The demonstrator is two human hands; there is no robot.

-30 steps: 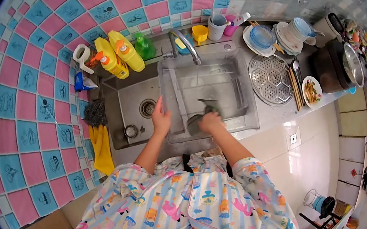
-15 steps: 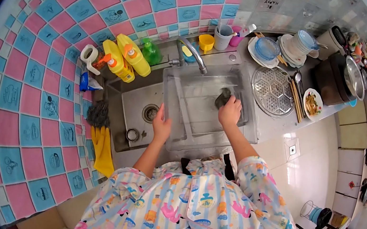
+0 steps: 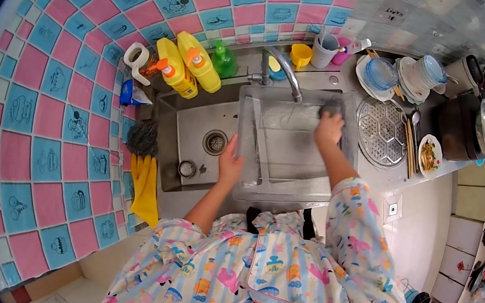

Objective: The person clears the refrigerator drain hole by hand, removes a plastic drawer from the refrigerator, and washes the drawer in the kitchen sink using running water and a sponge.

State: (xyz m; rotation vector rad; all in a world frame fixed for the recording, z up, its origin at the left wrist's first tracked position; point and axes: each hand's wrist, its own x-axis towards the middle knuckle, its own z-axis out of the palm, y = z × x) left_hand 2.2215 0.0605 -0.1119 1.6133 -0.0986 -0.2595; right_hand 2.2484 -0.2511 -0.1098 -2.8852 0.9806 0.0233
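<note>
A clear plastic drawer-like bin [image 3: 280,190] lies across the right part of the sink, wet inside. My left hand [image 3: 230,163] grips its left edge, fingers against the outer wall. Under the fingers of my right hand [image 3: 329,128] a dark grey scrubbing pad [image 3: 329,107] is pressed on the bin near its far right corner. The pad is partly hidden by the hand. The faucet [image 3: 287,70] arches over the bin's far edge.
At the left are the sink basin [image 3: 196,125] with its drain [image 3: 215,142], and yellow rubber gloves [image 3: 145,190]. Yellow bottles [image 3: 173,71] and a green bottle [image 3: 224,61] stand behind. On the right counter sit a steamer rack [image 3: 382,132], stacked dishes [image 3: 416,77] and a plate of food [image 3: 429,156].
My right hand has moved the scrubbing pad away from me, towards the bin's far right corner. My left hand stays at the left edge. The whole view has shifted slightly.
</note>
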